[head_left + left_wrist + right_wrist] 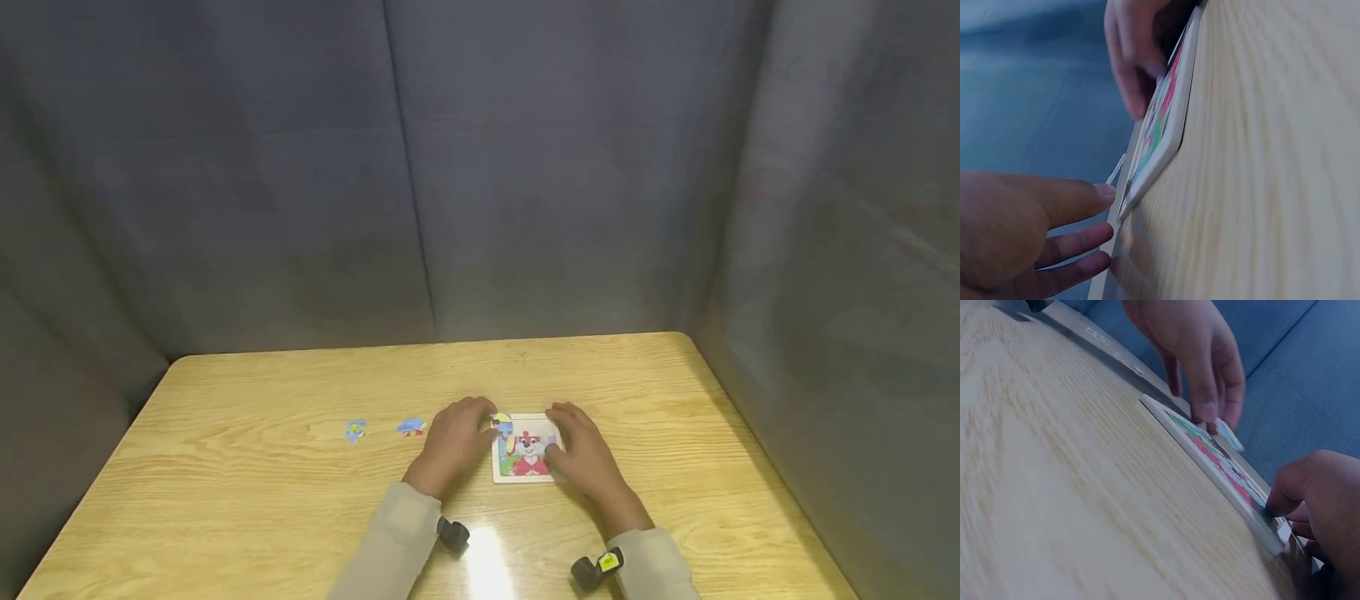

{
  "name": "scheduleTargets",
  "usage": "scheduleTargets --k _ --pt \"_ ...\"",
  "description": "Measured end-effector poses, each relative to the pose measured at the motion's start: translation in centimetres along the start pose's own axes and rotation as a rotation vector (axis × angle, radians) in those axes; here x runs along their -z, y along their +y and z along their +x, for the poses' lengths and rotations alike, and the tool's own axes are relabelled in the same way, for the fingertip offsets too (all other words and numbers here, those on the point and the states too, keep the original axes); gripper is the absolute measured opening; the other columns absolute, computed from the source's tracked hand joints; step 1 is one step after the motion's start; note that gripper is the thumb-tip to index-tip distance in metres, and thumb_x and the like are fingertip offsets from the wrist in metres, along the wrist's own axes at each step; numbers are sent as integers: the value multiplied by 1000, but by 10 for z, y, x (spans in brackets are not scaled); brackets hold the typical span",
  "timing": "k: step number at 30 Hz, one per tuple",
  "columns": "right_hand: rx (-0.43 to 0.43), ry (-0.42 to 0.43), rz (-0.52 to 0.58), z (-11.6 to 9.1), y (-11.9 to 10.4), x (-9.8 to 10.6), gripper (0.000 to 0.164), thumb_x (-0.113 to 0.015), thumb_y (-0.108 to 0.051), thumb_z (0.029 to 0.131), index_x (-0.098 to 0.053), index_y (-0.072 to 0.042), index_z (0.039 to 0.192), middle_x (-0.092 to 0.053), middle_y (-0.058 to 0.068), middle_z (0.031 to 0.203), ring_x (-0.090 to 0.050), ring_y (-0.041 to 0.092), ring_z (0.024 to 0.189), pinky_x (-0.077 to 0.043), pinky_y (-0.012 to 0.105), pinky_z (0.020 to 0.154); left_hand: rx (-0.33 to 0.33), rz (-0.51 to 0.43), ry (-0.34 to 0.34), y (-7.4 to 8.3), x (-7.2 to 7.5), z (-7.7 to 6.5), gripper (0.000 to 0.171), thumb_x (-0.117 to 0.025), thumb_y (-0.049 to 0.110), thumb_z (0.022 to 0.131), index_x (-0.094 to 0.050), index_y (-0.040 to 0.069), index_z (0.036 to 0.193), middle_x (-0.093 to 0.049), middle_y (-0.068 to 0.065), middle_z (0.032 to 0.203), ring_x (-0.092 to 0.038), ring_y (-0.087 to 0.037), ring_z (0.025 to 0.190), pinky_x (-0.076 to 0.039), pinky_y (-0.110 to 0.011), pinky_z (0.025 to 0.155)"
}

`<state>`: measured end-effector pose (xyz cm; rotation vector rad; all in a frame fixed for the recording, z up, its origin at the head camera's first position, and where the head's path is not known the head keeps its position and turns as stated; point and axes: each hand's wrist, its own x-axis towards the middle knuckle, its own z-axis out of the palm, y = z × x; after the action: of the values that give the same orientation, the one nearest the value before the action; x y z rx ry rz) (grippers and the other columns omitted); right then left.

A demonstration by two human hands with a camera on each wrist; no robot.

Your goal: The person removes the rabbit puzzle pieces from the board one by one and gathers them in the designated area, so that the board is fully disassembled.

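Observation:
A square puzzle board [517, 479] with a pale frame lies on the table between the hands. Fitted pieces show a red and white cartoon animal [531, 458]; part of the tray's upper area is bare. My left hand [456, 437] pinches a blue and yellow puzzle piece [502, 423] over the board's upper left corner. The right wrist view shows that piece [1229, 434] tilted up above the board. My right hand [588, 454] grips the board's right side, thumb on the face and fingers around the edge [1310, 500].
Two loose puzzle pieces lie on the wooden table left of the board, one blue and red [411, 427], the other blue with yellow-green [356, 430]. Dark grey curtains [300, 208] stand behind the table and at both sides.

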<state>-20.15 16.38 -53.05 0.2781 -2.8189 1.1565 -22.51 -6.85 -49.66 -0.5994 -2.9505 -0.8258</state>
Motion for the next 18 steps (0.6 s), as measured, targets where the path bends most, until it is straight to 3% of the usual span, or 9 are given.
scheduleTargets --k 8,18 --pt "-5 2 -2 0 2 0 60 -64 -16 79 -53 -6 137 -40 10 150 -25 35 143 -24 58 113 50 10 -7 -22 16 -4 37 -70 27 91 -62 11 123 -61 -9 127 -55 -32 119 -44 -49 102" --pt "15 2 7 -1 -2 -1 59 -64 -15 80 -52 -4 137 -40 10 150 -26 36 142 -25 57 113 80 -43 -24 -31 25 -9 32 -70 21 90 -64 10 120 -61 -10 126 -54 -33 120 -45 -48 102"
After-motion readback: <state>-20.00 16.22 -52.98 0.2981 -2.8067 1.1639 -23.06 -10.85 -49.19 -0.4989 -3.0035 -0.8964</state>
